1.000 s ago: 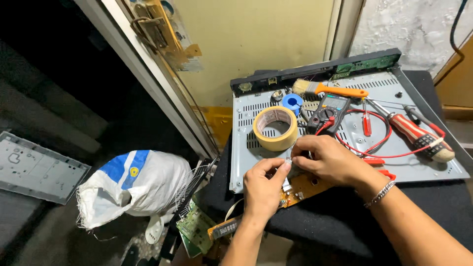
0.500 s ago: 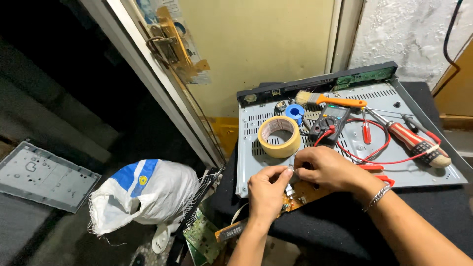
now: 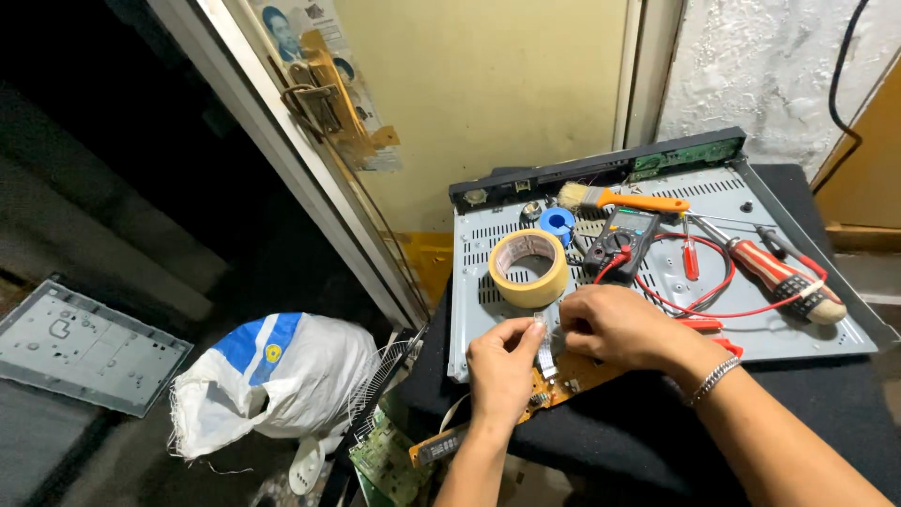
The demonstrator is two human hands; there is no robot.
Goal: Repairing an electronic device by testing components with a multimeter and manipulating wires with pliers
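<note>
My left hand point(image 3: 502, 366) and my right hand point(image 3: 615, 326) meet over an orange circuit board point(image 3: 572, 376) at the front edge of a grey metal chassis point(image 3: 657, 282). The left thumb and forefinger pinch a thin white ribbon cable point(image 3: 543, 345) that rises from the board. My right hand's fingers are curled beside the cable's top; whether they grip it is hidden. A bracelet circles my right wrist.
On the chassis lie a roll of tan tape point(image 3: 529, 268), a blue spool point(image 3: 557, 222), an orange-handled brush point(image 3: 624, 199), a multimeter point(image 3: 623, 244) with red leads and a large screwdriver point(image 3: 784, 277). A white sack point(image 3: 282, 376) and green board point(image 3: 385, 460) sit lower left.
The view has shifted, so the chassis and tools sit further right and lower. Both hands stay together at the board's cable, with the left fingers raised slightly on it.
</note>
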